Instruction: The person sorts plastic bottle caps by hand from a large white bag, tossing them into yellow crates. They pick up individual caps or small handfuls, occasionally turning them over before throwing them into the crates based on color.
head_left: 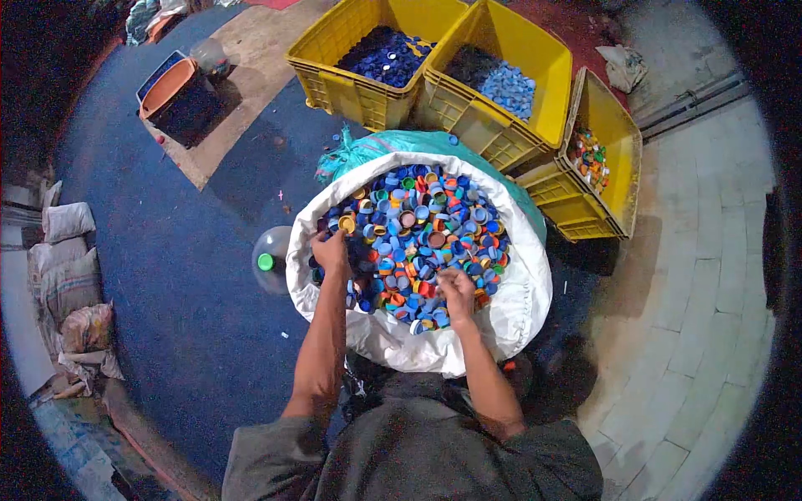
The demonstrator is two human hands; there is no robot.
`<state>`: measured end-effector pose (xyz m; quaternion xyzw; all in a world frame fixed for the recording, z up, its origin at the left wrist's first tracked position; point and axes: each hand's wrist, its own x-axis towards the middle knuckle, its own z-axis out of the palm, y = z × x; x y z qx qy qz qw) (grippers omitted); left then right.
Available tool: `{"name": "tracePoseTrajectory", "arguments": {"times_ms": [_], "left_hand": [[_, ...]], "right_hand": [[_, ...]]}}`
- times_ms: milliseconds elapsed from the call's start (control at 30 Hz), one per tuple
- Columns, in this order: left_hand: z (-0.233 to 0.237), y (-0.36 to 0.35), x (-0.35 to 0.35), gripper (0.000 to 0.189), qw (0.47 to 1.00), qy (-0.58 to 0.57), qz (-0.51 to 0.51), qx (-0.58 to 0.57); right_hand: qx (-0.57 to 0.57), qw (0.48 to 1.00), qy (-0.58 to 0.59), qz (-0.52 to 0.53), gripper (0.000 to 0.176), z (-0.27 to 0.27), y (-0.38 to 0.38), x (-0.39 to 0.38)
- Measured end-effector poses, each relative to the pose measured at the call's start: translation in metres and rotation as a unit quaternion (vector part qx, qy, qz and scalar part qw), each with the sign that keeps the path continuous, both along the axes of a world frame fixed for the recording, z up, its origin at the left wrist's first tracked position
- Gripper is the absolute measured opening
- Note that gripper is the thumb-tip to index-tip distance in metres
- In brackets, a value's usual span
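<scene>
A wide white sack [522,309] with a rolled rim stands in front of me, full of mixed plastic bottle caps [418,250], many of them blue, others orange, red, green and yellow. My left hand [331,250] is over the left side of the caps, its fingers closed, with a yellow cap [347,224] at the fingertips. Over the lower right part of the caps is my right hand [455,292], its fingers curled together; what they hold, if anything, is too small to make out.
Behind the sack lies a green sack [384,146]. Yellow crates hold dark blue caps [380,58], light blue caps [505,88] and orange-white caps [589,159]. A clear bottle with a green cap [266,262] is left of the sack. An orange tub [169,88] stands farther back.
</scene>
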<state>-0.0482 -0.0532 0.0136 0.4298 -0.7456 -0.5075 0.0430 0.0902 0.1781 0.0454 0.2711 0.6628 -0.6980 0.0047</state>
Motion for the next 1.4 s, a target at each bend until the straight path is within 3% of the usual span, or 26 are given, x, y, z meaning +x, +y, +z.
{"name": "tracePoseTrajectory", "arguments": {"times_ms": [67, 100, 133, 233, 267, 333, 467, 633, 767, 867, 933, 1000, 1033, 1067, 1133, 1200, 1267, 1300, 1333, 1367, 1400], "left_hand": [[0.000, -0.008, 0.016, 0.042, 0.974, 0.023, -0.035, 0.224], [0.001, -0.012, 0.023, 0.038, 0.941, 0.037, -0.051, 0.332], [0.009, -0.013, 0.030, 0.034, 0.896, 0.050, -0.067, 0.436], [0.035, -0.018, 0.054, 0.015, 0.827, 0.004, -0.070, 0.557], [0.035, -0.017, 0.057, 0.013, 0.797, 0.020, -0.012, 0.604], [0.024, -0.024, 0.070, 0.021, 0.790, 0.062, -0.023, 0.610], [0.029, -0.036, 0.088, 0.019, 0.760, 0.047, 0.046, 0.646], [0.031, -0.047, 0.102, 0.028, 0.805, 0.069, -0.009, 0.589], [0.044, -0.044, 0.105, 0.030, 0.807, 0.088, -0.017, 0.584], [0.051, -0.037, 0.101, 0.030, 0.784, 0.103, 0.013, 0.612], [0.053, -0.032, 0.097, 0.032, 0.777, 0.101, -0.031, 0.621], [0.040, -0.027, 0.093, 0.033, 0.748, 0.110, -0.069, 0.651], [0.043, -0.018, 0.091, 0.034, 0.765, 0.092, -0.035, 0.637], [0.052, -0.010, 0.088, 0.034, 0.765, 0.083, -0.052, 0.636], [0.070, 0.006, 0.082, 0.034, 0.765, 0.063, -0.089, 0.635], [0.052, 0.022, 0.075, 0.034, 0.735, 0.031, -0.123, 0.666], [0.045, 0.040, 0.070, 0.034, 0.711, -0.006, -0.150, 0.687], [0.049, 0.055, 0.071, 0.033, 0.701, -0.020, -0.149, 0.698], [0.064, 0.073, 0.071, 0.033, 0.736, -0.013, -0.151, 0.659], [0.061, 0.088, 0.072, 0.032, 0.762, 0.034, -0.245, 0.599], [0.056, 0.102, 0.070, 0.028, 0.740, 0.010, -0.237, 0.629]], "right_hand": [[0.208, 0.975, 0.056, 0.045, 0.018, -0.002, -0.004, -0.014], [0.216, 0.973, 0.022, 0.070, 0.018, 0.018, -0.011, -0.024], [0.285, 0.951, 0.072, 0.096, 0.019, 0.017, -0.016, -0.034], [0.432, 0.868, 0.180, 0.166, 0.019, 0.015, -0.033, -0.064], [0.464, 0.845, 0.196, 0.178, 0.019, 0.015, -0.040, -0.074], [0.526, 0.794, 0.230, 0.202, 0.019, 0.019, -0.055, -0.093], [0.572, 0.756, 0.214, 0.233, 0.020, 0.010, -0.076, -0.120], [0.653, 0.688, 0.167, 0.267, 0.024, -0.021, -0.086, -0.134], [0.662, 0.681, 0.180, 0.257, 0.021, -0.038, -0.081, -0.136], [0.550, 0.780, 0.176, 0.241, 0.020, -0.018, -0.076, -0.129], [0.376, 0.891, 0.166, 0.195, 0.020, -0.030, -0.065, -0.127], [0.185, 0.961, 0.153, 0.134, 0.020, -0.043, -0.051, -0.121], [0.056, 0.989, 0.119, 0.072, 0.019, -0.036, -0.047, -0.113], [-0.045, 0.997, 0.030, 0.061, 0.023, 0.020, -0.044, -0.098], [-0.205, 0.977, 0.050, -0.011, 0.025, 0.012, -0.026, -0.077], [-0.370, 0.923, 0.086, -0.069, 0.023, 0.003, -0.009, -0.053], [-0.446, 0.882, 0.088, -0.126, 0.022, 0.021, -0.001, -0.028], [-0.511, 0.843, 0.091, -0.143, 0.022, 0.003, 0.009, -0.015], [-0.497, 0.847, 0.091, -0.164, 0.025, 0.013, 0.013, -0.005], [-0.531, 0.820, 0.111, -0.182, 0.026, 0.009, 0.020, 0.005], [-0.562, 0.792, 0.132, -0.199, 0.029, 0.005, 0.026, 0.014]]}}
